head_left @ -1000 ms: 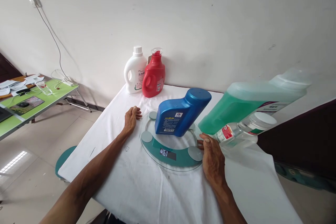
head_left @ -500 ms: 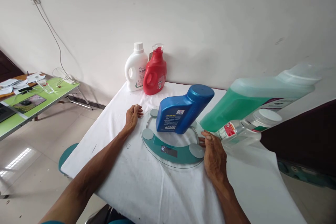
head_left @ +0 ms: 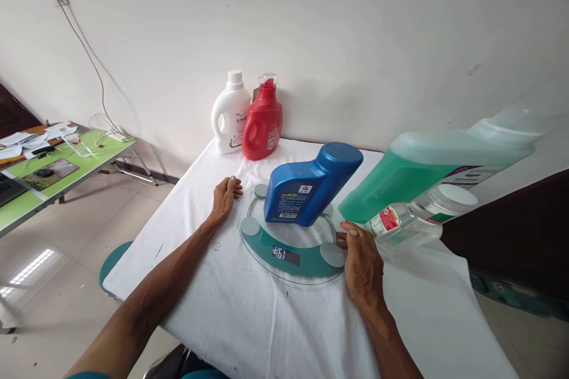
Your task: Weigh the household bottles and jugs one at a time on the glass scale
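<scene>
A round glass scale (head_left: 293,269) with a teal band, grey pads and a lit display (head_left: 285,255) lies on the white cloth. On it a blue bottle (head_left: 293,186) with a wide blue cap stands upright. My left hand (head_left: 226,196) rests on the cloth beside the scale's left edge, empty, its fingers loosely bent and apart. At the right edge is my right hand (head_left: 362,263), thumb on top and fingers partly hidden behind it; it holds nothing, and I cannot tell whether it touches the glass.
A white jug (head_left: 229,118) and a red jug (head_left: 264,124) stand at the back by the wall. To the right are a large jug of green liquid (head_left: 382,180) and a clear jar (head_left: 406,222). A green table (head_left: 104,154) stands at the far left.
The scale's display now shows larger, brighter digits across more of its window. Both hands and the blue bottle have stayed where they were.
</scene>
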`<state>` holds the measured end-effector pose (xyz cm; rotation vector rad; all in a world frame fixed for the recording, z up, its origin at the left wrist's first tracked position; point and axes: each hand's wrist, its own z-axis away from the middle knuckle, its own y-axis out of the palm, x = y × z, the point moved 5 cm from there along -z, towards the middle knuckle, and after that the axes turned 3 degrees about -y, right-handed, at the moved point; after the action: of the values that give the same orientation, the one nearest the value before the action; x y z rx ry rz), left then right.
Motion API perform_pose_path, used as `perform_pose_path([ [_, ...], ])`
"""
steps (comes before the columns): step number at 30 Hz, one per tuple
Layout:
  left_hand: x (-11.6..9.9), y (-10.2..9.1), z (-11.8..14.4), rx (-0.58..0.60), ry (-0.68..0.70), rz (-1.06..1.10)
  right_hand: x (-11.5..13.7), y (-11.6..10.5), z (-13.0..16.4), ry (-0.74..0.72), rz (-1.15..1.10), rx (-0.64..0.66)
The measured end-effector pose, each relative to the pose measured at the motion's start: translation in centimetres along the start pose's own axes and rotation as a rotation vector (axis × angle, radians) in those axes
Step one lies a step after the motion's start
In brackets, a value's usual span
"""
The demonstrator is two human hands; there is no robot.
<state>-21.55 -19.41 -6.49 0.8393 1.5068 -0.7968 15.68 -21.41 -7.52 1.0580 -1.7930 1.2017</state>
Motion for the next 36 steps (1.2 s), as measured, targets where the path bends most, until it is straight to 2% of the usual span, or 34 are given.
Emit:
perform_pose_path([
  [31, -0.7, 0.0, 0.7, 0.026, 0.016, -0.039, 0.3, 0.0, 0.2, -0.006, -0.004, 0.016],
  [36, -2.1, 0.1, 1.6, 0.028, 0.040, -0.073, 0.1, 0.1, 0.1, -0.010, -0.003, 0.014],
])
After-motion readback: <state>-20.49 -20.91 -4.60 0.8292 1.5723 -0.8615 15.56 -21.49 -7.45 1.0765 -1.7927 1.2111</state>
